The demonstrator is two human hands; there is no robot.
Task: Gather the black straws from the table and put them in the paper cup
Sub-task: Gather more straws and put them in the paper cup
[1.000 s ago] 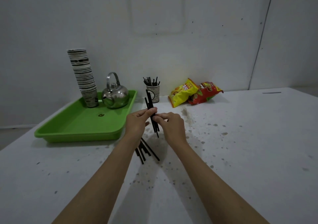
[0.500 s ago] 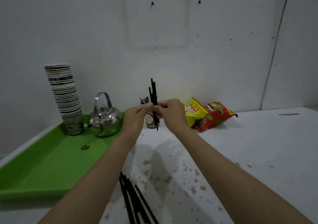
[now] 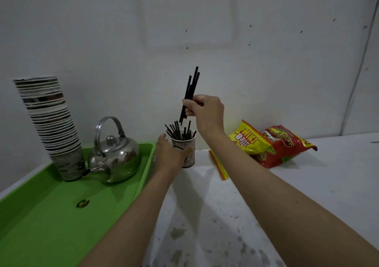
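Right hand: our right hand (image 3: 206, 111), centre of the frame, is closed in a pinch around a bundle of black straws (image 3: 191, 90); the bundle stands nearly upright, tilted slightly toward the right.
Left hand: our left hand (image 3: 170, 156) is partly closed around the left wall of the paper cup (image 3: 187, 153), thumb on the near side, steadying it.
Cup location: the paper cup stands on the white table (image 3: 307, 184), just right of the green tray (image 3: 51, 215), below the bundle.
Cup contents: several straws in the cup (image 3: 178, 132) already fan out above the rim.
Bundle position: the lower tips hang just above those straws, toward the left of the opening; we judge insertion is the step in hand.
Risk, snagging: the lower tips may catch on the fanned straws and splay, because the opening is crowded.
Risk, uneven ends: the bundle ends are staggered, so a loose pinch could let single straws slip outside the rim.
Risk, tipping: the light cup could tilt toward the kettle (image 3: 114, 158) if pushed sideways; our left hand guards against this.
Nearby items: cup stack (image 3: 51, 123) at left, snack bags (image 3: 272, 145) at right, both apart from the cup.
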